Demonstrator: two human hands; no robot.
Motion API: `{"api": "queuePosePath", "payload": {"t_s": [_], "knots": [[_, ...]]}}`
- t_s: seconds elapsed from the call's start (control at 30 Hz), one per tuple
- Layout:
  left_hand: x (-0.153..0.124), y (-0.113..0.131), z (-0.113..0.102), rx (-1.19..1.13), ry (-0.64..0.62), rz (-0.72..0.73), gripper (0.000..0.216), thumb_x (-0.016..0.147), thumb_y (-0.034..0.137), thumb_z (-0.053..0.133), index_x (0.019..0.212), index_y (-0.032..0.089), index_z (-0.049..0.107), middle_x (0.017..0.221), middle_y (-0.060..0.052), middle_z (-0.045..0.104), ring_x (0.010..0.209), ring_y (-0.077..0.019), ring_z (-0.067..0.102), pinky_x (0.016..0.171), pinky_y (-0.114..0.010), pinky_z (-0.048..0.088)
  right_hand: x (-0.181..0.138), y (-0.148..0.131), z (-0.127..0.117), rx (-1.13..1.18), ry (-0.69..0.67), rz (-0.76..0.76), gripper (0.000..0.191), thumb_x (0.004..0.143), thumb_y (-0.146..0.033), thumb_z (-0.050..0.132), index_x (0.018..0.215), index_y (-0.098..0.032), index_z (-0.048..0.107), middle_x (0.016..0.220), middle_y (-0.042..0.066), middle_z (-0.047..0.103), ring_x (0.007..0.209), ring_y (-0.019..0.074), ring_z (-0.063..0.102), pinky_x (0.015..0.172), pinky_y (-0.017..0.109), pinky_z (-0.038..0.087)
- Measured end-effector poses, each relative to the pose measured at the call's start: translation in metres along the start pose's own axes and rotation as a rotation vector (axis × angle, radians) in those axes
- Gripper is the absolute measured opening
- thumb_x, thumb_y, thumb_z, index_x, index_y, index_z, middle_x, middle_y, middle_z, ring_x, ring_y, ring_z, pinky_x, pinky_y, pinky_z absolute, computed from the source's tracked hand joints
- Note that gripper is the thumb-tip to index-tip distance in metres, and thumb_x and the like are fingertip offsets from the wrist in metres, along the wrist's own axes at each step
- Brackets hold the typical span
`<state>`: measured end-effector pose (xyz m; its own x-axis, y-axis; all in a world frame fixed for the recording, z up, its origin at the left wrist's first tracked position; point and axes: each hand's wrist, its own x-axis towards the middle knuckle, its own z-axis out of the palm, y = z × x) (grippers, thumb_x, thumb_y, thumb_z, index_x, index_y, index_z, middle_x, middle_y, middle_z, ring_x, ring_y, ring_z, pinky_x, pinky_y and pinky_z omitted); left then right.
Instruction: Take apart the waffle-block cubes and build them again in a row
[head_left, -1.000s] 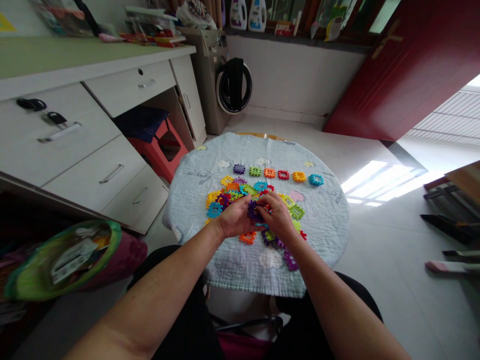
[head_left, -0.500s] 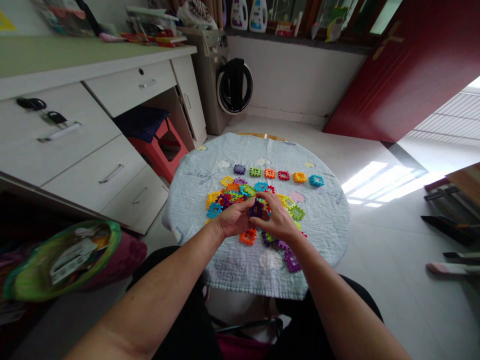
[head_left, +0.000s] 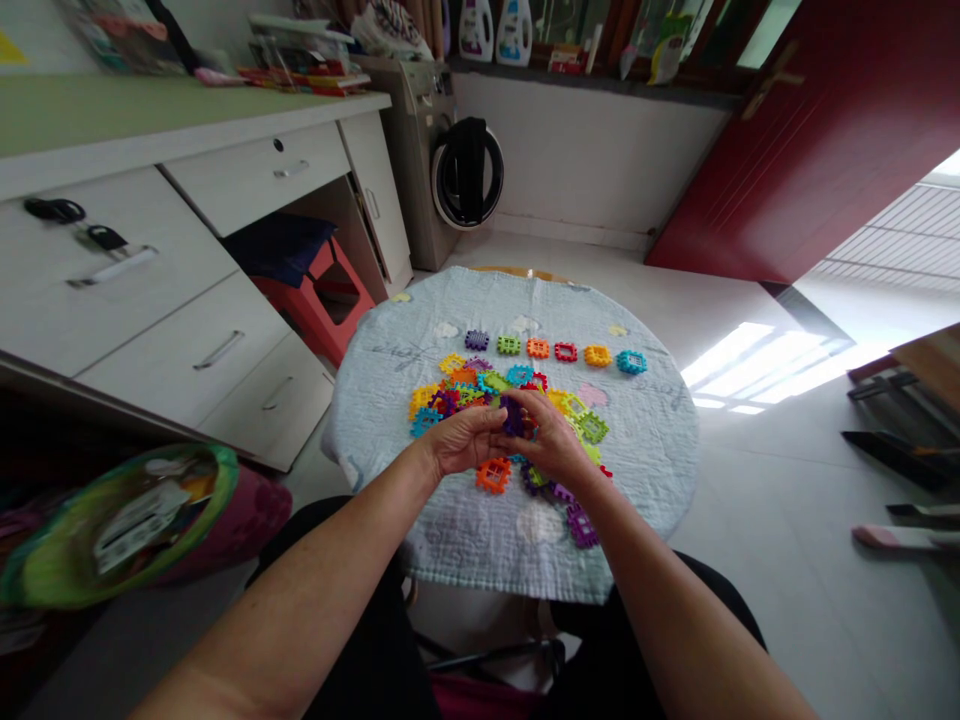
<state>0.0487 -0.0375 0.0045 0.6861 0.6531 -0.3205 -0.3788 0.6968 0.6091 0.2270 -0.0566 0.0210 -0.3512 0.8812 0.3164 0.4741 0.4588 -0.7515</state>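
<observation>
Above the pile of colourful plastic building blocks (head_left: 463,380), both hands meet around a dark purple building block (head_left: 513,416). My left hand (head_left: 466,437) grips it from the left, with the thumb on top. Around its right side curl the fingers of my right hand (head_left: 549,437), which partly hide it. An orange block (head_left: 493,475) lies just below the hands, and a purple block (head_left: 581,525) sits near my right forearm. Beyond the pile runs a row of several blocks, from a dark purple one (head_left: 477,341) to a blue one (head_left: 631,362).
A pale blue patterned cloth (head_left: 480,540) covers the round table. To the left are white drawers (head_left: 217,350), a red stool (head_left: 341,300) and a lined waste bin (head_left: 225,500). A washing machine (head_left: 420,160) with its door open stands behind, and a red door (head_left: 810,150) at right.
My fingers have shifted around the purple block and the hands have drawn closer together, so less of it shows. The pile and the row stay as they were.
</observation>
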Motion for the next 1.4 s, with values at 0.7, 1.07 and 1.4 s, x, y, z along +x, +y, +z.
{"api": "queuePosePath", "payload": {"t_s": [0.7,1.07,1.4], "knots": [[0.002,-0.002,0.013,0.176,0.045,0.112,0.041,0.068,0.031,0.078,0.103,0.012,0.068,0.1,-0.012,0.069,0.078,-0.0132,0.064,0.071,-0.024,0.048,0.002,-0.005,-0.006,-0.02,-0.064,0.095,0.054,0.071,-0.021,0.072,0.123,-0.022,0.056,0.105,0.005,0.066,0.095,0.0204,0.062,0.085,0.037,0.049],[0.033,0.109,-0.023,1.195,0.565,0.569,0.063,0.058,0.024,0.079,0.117,0.014,0.059,0.112,-0.01,0.064,0.098,-0.0216,0.061,0.09,-0.034,0.047,-0.004,0.005,-0.031,-0.082,0.012,0.169,0.048,0.082,-0.03,0.063,0.128,-0.026,0.051,0.128,0.011,0.052,0.112,0.024,0.056,0.092,0.044,0.049],[0.125,0.16,-0.059,2.185,0.575,0.04,0.057,0.058,0.019,0.072,0.114,0.017,0.065,0.118,-0.01,0.061,0.098,-0.0228,0.061,0.079,-0.025,0.046,-0.009,0.017,-0.038,-0.142,-0.034,0.194,0.032,0.081,-0.024,0.061,0.114,-0.023,0.06,0.122,0.01,0.055,0.107,0.0225,0.058,0.091,0.043,0.05]]}}
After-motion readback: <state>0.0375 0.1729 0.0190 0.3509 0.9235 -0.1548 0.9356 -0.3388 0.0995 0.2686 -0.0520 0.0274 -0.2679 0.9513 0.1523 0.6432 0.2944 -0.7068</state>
